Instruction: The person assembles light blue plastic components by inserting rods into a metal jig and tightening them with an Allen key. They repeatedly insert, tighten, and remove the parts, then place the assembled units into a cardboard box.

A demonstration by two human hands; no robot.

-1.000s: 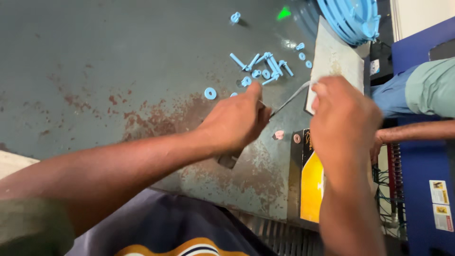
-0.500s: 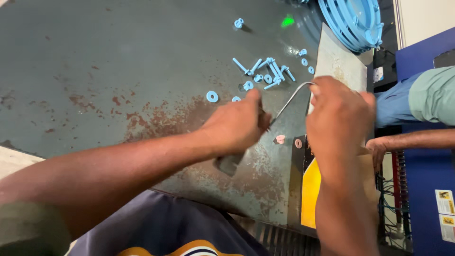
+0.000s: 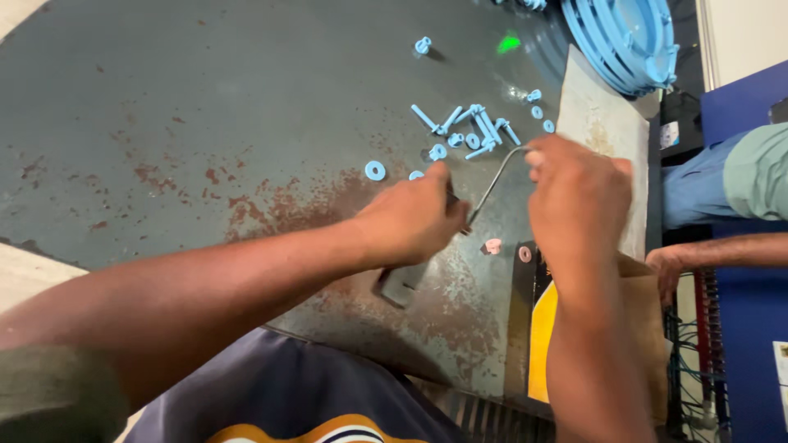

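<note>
A rusty grey-green metal table (image 3: 180, 123) fills the view; a white wall (image 3: 743, 37) and blue panel (image 3: 751, 344) stand right.

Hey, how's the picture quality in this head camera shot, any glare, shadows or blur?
Head view: even light; a green spot glints on the metal table; soft shadows under the left hand and right hand; near forearms slightly blurred; blue screws stay sharp.
</note>
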